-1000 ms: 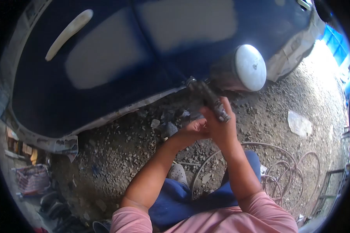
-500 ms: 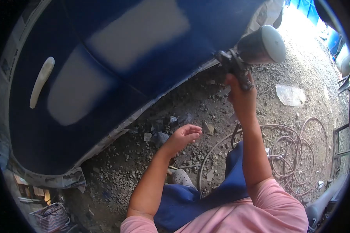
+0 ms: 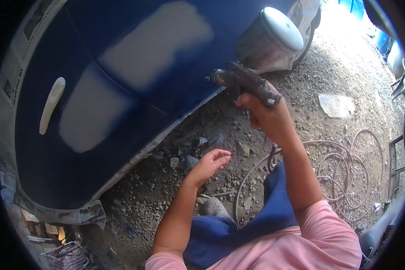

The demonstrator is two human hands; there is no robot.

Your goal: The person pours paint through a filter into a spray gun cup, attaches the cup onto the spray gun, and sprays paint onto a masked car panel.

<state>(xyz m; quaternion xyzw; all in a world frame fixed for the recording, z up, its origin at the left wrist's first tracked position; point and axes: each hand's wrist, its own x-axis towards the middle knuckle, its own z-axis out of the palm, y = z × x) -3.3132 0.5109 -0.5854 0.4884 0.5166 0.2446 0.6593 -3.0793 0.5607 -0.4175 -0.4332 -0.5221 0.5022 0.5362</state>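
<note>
My right hand (image 3: 270, 114) grips a paint spray gun (image 3: 245, 83), with its cup (image 3: 267, 38) on top and its nozzle pointing left toward the car panel. Dark blue with two grey patches (image 3: 157, 45), the car panel (image 3: 135, 128) fills the upper left. A gap separates the gun from the panel. My left hand (image 3: 209, 165) hovers over the gravel below the panel's lower edge. It holds nothing, its fingers loosely stretched and partly bent. A pale door handle (image 3: 52, 105) lies along the panel's left part.
Masking newspaper (image 3: 83, 215) borders the panel. A coiled air hose (image 3: 346, 180) lies on the gravel at right, near a clear plastic sheet (image 3: 336, 105). My shoe (image 3: 216, 208) stands below my left hand. Metal frames (image 3: 397, 155) line the right edge.
My right hand has brought the spray gun left, closer to the camera and in front of the panel. My left hand has shifted only slightly. The view has moved a little.
</note>
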